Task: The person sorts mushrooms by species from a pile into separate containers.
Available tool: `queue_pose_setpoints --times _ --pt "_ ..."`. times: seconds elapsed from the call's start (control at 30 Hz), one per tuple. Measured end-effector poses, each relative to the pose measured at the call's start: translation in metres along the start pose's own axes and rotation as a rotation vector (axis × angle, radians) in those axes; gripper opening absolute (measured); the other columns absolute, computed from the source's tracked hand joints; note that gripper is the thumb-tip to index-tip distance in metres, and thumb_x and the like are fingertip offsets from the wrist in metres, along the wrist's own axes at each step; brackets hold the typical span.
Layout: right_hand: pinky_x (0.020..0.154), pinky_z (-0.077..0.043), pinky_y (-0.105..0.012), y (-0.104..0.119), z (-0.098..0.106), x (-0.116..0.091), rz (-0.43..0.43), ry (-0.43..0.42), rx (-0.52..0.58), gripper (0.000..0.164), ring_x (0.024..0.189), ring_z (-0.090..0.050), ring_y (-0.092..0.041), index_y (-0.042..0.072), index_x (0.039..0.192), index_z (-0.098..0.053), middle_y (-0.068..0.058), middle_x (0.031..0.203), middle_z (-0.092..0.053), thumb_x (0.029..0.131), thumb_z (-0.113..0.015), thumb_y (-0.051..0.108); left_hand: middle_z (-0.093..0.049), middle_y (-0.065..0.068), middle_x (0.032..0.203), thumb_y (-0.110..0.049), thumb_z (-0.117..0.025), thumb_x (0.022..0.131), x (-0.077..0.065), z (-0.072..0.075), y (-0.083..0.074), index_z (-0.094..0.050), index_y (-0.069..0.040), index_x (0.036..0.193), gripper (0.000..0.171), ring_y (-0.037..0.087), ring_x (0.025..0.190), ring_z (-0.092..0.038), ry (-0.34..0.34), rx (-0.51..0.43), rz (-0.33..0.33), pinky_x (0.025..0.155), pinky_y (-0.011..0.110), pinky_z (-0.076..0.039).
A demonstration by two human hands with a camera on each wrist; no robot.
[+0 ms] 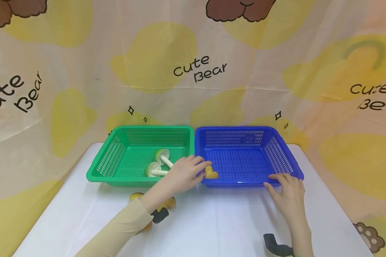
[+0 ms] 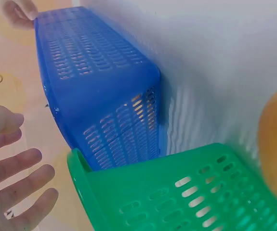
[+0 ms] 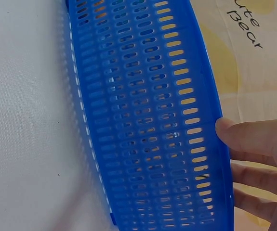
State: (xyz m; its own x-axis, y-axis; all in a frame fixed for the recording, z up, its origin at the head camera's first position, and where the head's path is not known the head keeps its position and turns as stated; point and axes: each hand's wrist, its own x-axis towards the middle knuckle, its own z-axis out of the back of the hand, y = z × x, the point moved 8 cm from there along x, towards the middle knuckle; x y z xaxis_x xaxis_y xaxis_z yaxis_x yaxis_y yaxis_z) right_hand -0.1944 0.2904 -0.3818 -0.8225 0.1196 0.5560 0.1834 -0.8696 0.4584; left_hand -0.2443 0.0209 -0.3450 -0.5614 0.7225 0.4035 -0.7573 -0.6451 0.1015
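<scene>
My left hand reaches over the adjoining rims of the two baskets, fingers apart and holding nothing in the left wrist view. Just by its fingertips, a yellow toy mushroom lies in the near left corner of the blue basket. My right hand grips that basket's near rim at the right corner, thumb outside and fingers over the inside. Two green-capped toy mushrooms with white stems, one farther back and one nearer, lie in the green basket; my left hand partly hides them.
Yellow-brown mushroom-like pieces lie on the white table in front of the green basket, partly behind my left forearm. A dark curved piece shows beside my right wrist. A printed cloth hangs behind the baskets.
</scene>
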Motion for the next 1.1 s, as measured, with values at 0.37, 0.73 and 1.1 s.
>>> queue_pose_setpoints --times 0.37,0.73,1.1 --pt "0.1 -0.023 -0.074 -0.001 0.001 0.0 -0.005 0.01 0.006 0.024 0.106 -0.049 -0.047 0.003 0.097 -0.068 -0.023 0.102 -0.064 0.076 -0.077 0.011 -0.066 -0.002 0.112 -0.024 -0.07 0.085 -0.043 0.007 -0.009 -0.062 -0.021 0.125 0.04 0.015 0.094 -0.064 -0.158 -0.053 0.105 0.073 0.025 -0.054" --pt "0.101 -0.022 -0.074 -0.001 0.0 0.001 -0.002 0.014 0.006 0.024 0.105 -0.048 -0.047 0.004 0.097 -0.068 -0.023 0.101 -0.064 0.076 -0.077 0.011 -0.065 -0.002 0.117 -0.022 -0.073 0.083 -0.087 0.009 -0.012 -0.062 -0.02 0.125 0.043 0.016 0.103 -0.063 -0.19 -0.119 0.249 0.08 0.03 -0.055" --pt "0.102 -0.02 -0.075 -0.001 -0.002 0.0 -0.019 0.027 0.009 0.024 0.106 -0.047 -0.047 0.003 0.098 -0.068 -0.025 0.102 -0.063 0.076 -0.077 0.011 -0.065 -0.003 0.113 -0.022 -0.075 0.081 -0.128 -0.014 0.008 -0.065 -0.02 0.12 0.04 0.016 0.101 -0.062 -0.091 -0.12 0.465 0.085 0.032 -0.054"
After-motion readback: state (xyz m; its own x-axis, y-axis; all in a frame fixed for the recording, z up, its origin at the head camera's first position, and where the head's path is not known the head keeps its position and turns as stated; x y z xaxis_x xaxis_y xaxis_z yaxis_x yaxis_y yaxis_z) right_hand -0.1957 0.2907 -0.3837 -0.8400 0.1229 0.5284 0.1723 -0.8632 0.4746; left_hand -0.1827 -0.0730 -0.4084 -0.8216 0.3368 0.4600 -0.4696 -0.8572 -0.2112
